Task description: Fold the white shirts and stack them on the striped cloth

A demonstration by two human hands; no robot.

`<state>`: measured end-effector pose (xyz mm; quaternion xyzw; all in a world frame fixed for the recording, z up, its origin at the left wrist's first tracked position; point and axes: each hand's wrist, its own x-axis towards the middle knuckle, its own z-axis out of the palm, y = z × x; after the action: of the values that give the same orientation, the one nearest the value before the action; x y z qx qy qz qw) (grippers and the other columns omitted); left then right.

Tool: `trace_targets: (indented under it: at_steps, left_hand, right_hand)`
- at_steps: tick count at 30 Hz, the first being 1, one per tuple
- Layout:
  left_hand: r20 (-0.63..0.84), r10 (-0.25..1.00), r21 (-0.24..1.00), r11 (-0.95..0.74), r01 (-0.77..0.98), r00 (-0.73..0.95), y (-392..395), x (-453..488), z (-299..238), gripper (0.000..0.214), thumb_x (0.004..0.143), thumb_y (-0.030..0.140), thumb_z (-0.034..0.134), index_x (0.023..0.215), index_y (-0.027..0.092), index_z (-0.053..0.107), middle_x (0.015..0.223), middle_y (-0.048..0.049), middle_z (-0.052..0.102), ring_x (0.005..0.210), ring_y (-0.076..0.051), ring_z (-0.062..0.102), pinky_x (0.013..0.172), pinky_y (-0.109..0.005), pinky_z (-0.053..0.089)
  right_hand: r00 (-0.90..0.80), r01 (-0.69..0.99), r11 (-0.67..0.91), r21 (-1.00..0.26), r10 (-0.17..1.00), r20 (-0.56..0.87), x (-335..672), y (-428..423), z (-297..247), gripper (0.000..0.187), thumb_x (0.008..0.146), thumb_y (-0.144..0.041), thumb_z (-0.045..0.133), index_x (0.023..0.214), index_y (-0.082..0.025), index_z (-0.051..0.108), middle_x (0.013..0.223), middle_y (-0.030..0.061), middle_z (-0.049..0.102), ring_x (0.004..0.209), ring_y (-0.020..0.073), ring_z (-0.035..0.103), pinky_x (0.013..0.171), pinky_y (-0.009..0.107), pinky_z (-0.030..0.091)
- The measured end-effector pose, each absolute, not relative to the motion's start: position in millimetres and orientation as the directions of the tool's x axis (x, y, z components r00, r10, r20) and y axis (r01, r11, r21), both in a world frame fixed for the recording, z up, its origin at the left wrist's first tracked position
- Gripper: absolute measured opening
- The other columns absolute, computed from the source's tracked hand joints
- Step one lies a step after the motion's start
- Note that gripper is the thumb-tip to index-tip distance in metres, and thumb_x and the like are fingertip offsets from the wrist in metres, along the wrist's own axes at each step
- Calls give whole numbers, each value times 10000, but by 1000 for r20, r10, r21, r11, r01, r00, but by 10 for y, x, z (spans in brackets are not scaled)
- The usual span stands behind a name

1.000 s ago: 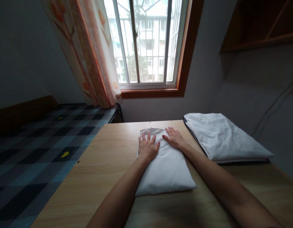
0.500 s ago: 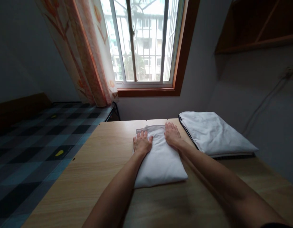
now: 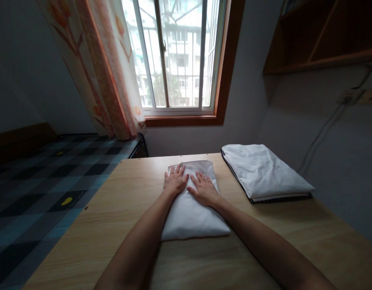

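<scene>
A folded white cloth item (image 3: 193, 219), perhaps a garment, lies flat on the light wooden table (image 3: 119, 209) in front of me. On its far left part rests my left hand (image 3: 175, 180), palm down with the fingers spread. My right hand (image 3: 204, 188) lies flat on the middle of the same cloth, fingers apart, its thumb close to my left thumb. The far end of the cloth looks slightly greyer and shows beyond my fingertips. Both hands press on top and hold nothing.
To the right on the table sits a larger folded white cloth (image 3: 264, 171) with a dark layer beneath it. A bed with a checked cover (image 3: 92, 173) stands left. Behind are a curtain (image 3: 104, 80) and window (image 3: 180, 60); a wooden shelf (image 3: 319, 60) hangs at upper right.
My right hand has moved left from the cloth's far right edge to its middle, nearer me. My left hand stays on the left part. The view has shifted slightly.
</scene>
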<state>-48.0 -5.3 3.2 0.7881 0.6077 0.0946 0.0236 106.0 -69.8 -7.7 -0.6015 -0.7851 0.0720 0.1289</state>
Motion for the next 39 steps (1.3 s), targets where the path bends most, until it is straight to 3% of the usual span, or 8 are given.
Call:
trace_targets:
  at_steps: [4, 8, 16, 20, 24, 27, 31, 39]
  left_hand:
    - [55, 976, 186, -217, 958, 211, 28, -515, 65, 727, 907, 663, 243, 1510, 260, 301, 1581, -101, 263, 1457, -323, 207, 1123, -638, 149]
    - [61, 978, 208, -209, 956, 201, 48, -530, 68, 722, 912, 663, 242, 1496, 248, 329, 1570, -111, 289, 1453, -325, 216, 1120, -642, 150]
    - [401, 836, 131, -456, 880, 373, -159, -542, 149, 423, 955, 414, 404, 1278, 198, 570, 1492, -71, 437, 1414, -219, 311, 1180, -409, 202]
    - [295, 871, 121, -443, 889, 393, -588, -534, 288, 436, 964, 431, 388, 1258, 192, 602, 1463, -101, 467, 1387, -264, 359, 1149, -440, 269]
    - [165, 884, 128, -459, 879, 438, -1186, -621, 263, 629, 932, 589, 370, 1437, 223, 447, 1521, -111, 387, 1412, -330, 309, 1145, -512, 241]
    - [99, 879, 127, -475, 871, 466, -1460, -697, 160, 737, 877, 671, 406, 1497, 277, 345, 1572, -90, 292, 1442, -368, 224, 1151, -566, 175]
    - [81, 875, 130, -485, 865, 478, -1524, -721, 98, 796, 861, 695, 402, 1523, 268, 284, 1591, -96, 235, 1453, -376, 182, 1156, -581, 123]
    - [-6, 876, 155, -476, 866, 483, -1522, -721, 159, 1052, 681, 835, 507, 1533, 274, 251, 1587, -143, 219, 1447, -432, 151, 1116, -680, 85]
  right_hand:
    - [-235, 935, 253, -248, 967, 103, 1241, -786, -117, 749, 944, -651, 247, 1534, -190, 241, 1592, 150, 196, 1470, 291, 161, 1166, 474, 126]
    - [-196, 948, 211, -239, 977, 83, 1414, -937, -181, 775, 946, -636, 259, 1522, -118, 266, 1571, 186, 241, 1457, 299, 202, 1167, 448, 141]
    - [-123, 948, 149, -282, 987, 105, 1440, -1103, -164, 734, 956, -587, 310, 1501, -95, 309, 1560, 178, 276, 1452, 284, 222, 1170, 456, 135]
    - [-105, 926, 154, -345, 982, 155, 1490, -1119, -163, 646, 966, -513, 345, 1465, -104, 386, 1529, 160, 356, 1426, 265, 290, 1164, 419, 182]
    - [-47, 901, 167, -400, 955, 293, 1479, -1044, -106, 586, 973, -448, 357, 1451, -114, 412, 1538, 149, 343, 1435, 253, 273, 1165, 396, 194]
    - [-160, 894, 290, -343, 918, 362, 1326, -862, 3, 594, 972, -477, 360, 1483, -173, 367, 1576, 112, 271, 1463, 249, 195, 1172, 414, 168]
    - [-381, 872, 422, -247, 903, 199, 1121, -488, 58, 600, 975, -542, 314, 1503, -259, 321, 1597, 61, 223, 1475, 257, 143, 1173, 461, 118]
    - [-174, 948, 190, -255, 981, 81, 1477, 47, -156, 691, 940, -664, 232, 1495, -264, 334, 1581, 84, 270, 1462, 280, 181, 1153, 517, 120]
